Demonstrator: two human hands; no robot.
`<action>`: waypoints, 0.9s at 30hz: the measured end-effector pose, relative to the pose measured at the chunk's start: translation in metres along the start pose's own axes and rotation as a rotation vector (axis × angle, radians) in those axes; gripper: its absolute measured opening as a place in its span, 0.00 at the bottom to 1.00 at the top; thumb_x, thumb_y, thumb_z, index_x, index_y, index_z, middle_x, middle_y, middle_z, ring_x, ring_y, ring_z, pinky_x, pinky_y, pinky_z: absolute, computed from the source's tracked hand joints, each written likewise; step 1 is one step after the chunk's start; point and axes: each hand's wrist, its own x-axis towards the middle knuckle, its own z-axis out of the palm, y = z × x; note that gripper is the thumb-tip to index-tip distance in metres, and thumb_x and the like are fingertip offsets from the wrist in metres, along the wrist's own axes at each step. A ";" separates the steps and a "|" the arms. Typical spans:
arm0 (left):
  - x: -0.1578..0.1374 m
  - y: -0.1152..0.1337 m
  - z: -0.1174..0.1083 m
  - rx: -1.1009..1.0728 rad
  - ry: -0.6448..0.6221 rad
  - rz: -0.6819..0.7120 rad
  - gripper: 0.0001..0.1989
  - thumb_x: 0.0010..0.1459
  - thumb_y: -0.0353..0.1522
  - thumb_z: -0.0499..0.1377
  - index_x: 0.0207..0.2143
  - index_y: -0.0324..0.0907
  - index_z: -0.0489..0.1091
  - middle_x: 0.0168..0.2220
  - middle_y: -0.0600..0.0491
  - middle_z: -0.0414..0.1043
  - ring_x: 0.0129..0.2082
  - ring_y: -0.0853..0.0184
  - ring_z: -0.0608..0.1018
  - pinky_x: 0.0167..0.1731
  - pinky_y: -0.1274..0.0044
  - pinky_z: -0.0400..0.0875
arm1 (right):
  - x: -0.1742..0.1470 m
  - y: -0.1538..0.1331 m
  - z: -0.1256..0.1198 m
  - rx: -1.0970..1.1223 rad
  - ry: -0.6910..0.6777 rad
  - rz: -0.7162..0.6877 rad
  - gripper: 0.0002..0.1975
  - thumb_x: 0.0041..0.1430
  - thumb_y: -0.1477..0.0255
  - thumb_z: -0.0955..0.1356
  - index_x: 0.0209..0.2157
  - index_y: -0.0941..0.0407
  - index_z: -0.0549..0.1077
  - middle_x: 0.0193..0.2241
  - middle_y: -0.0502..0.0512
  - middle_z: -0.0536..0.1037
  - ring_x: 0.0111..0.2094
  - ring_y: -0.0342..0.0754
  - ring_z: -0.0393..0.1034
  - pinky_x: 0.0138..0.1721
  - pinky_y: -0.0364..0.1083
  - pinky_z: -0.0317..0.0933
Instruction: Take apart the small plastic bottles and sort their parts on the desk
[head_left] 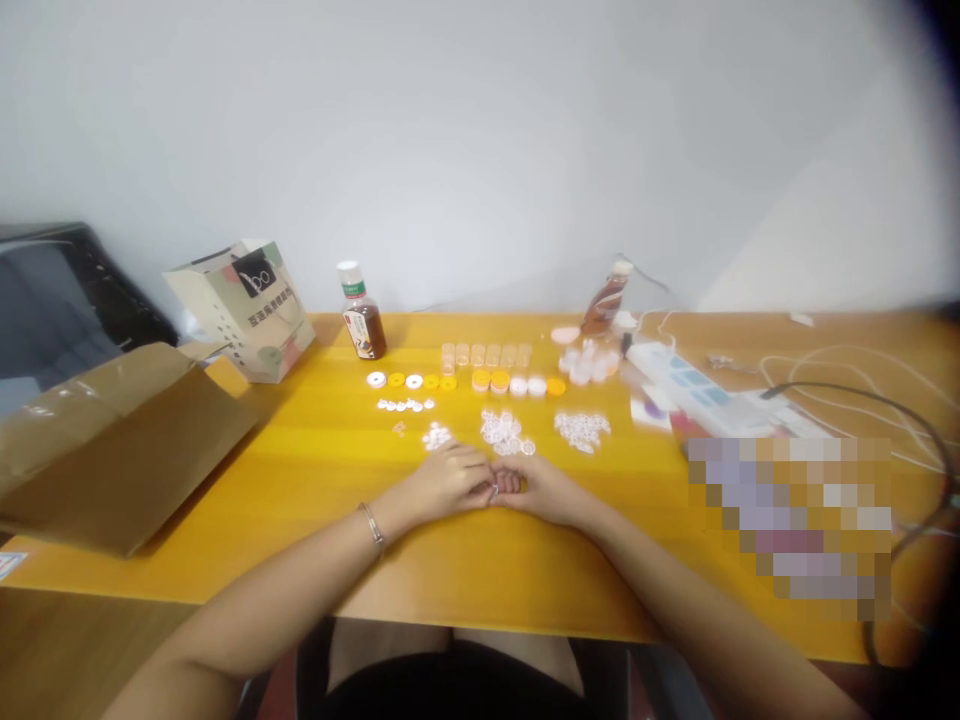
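Over the yellow table (300, 470), the left hand (455, 476) and right hand (531, 482) meet, fingertips pinched on a small whitish piece (494, 490) that, should the pinch loosen, could drop and mix with the white rings (501, 430) just beyond

Small whitish pc (494, 490), blurred, is held betw. bare L hand (452, 477) & bare R hand (541, 490), just below frame ctr. White ring pile (501, 432) is set above; orange-and-white round caps (499, 381) are lined up at ctr.
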 end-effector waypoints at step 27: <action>-0.014 -0.044 -0.030 0.176 -0.012 -0.272 0.09 0.57 0.34 0.53 0.28 0.41 0.70 0.28 0.54 0.71 0.31 0.68 0.71 0.32 0.75 0.57 | -0.001 0.004 0.004 0.069 0.049 0.086 0.08 0.45 0.72 0.69 0.30 0.59 0.70 0.21 0.46 0.65 0.23 0.39 0.57 0.25 0.40 0.54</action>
